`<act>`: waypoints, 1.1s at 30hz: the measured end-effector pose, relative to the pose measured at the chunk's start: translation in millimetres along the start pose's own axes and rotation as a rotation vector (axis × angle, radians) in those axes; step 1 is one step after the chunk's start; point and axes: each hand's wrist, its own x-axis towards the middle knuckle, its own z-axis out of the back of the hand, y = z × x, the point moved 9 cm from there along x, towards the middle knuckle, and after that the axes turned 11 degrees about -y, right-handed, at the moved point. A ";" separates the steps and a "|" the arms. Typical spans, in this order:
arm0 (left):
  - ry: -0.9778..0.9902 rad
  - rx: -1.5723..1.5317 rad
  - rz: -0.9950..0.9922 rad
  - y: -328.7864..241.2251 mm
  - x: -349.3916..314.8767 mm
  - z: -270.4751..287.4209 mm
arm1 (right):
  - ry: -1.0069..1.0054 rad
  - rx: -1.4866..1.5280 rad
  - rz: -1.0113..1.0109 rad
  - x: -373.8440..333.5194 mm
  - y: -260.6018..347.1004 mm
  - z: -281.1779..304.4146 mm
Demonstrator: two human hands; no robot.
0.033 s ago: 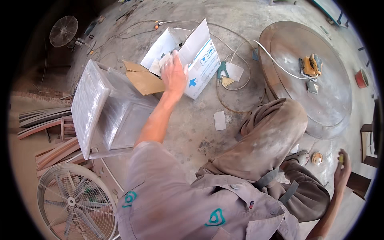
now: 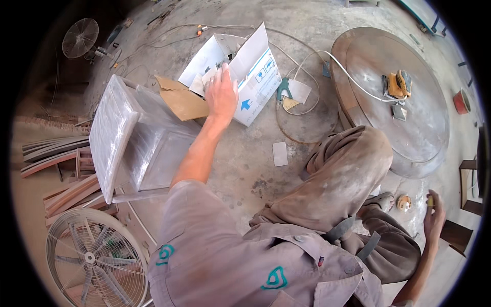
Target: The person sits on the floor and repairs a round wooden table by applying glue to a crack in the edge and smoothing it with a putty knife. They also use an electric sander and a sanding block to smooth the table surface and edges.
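Observation:
My left hand (image 2: pixel 221 97) reaches into an open white cardboard box (image 2: pixel 258 87) with blue print, its fingers bent and held together among pale flat pieces (image 2: pixel 198 84). What the fingertips grip, if anything, is hidden. One brown flap (image 2: pixel 180 100) of the box sticks out beneath my wrist. Far to the right, above the floor, my right hand (image 2: pixel 434 217) is closed on a small yellow piece (image 2: pixel 430 202), too small to name. Close to that hand, a small round orange-and-white object (image 2: pixel 404 202) lies on the floor beside my sandalled foot.
A plastic-wrapped piece of furniture (image 2: pixel 120 138) stands left of the box, with a floor fan (image 2: pixel 90 257) and wooden strips (image 2: pixel 71 197) nearby. A hose with a green air gun (image 2: pixel 284 90) lies right of the box. An orange sander (image 2: pixel 397 84) rests on a large round tabletop (image 2: pixel 409 128).
My right hand has shifted slightly left, still holding the yellow piece. My left hand stays at the box. The whole view has moved a touch.

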 end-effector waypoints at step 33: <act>0.740 -0.012 0.378 209.0 -80.3 -312.8 | 0.392 0.180 -0.434 -45.9 -86.3 -58.3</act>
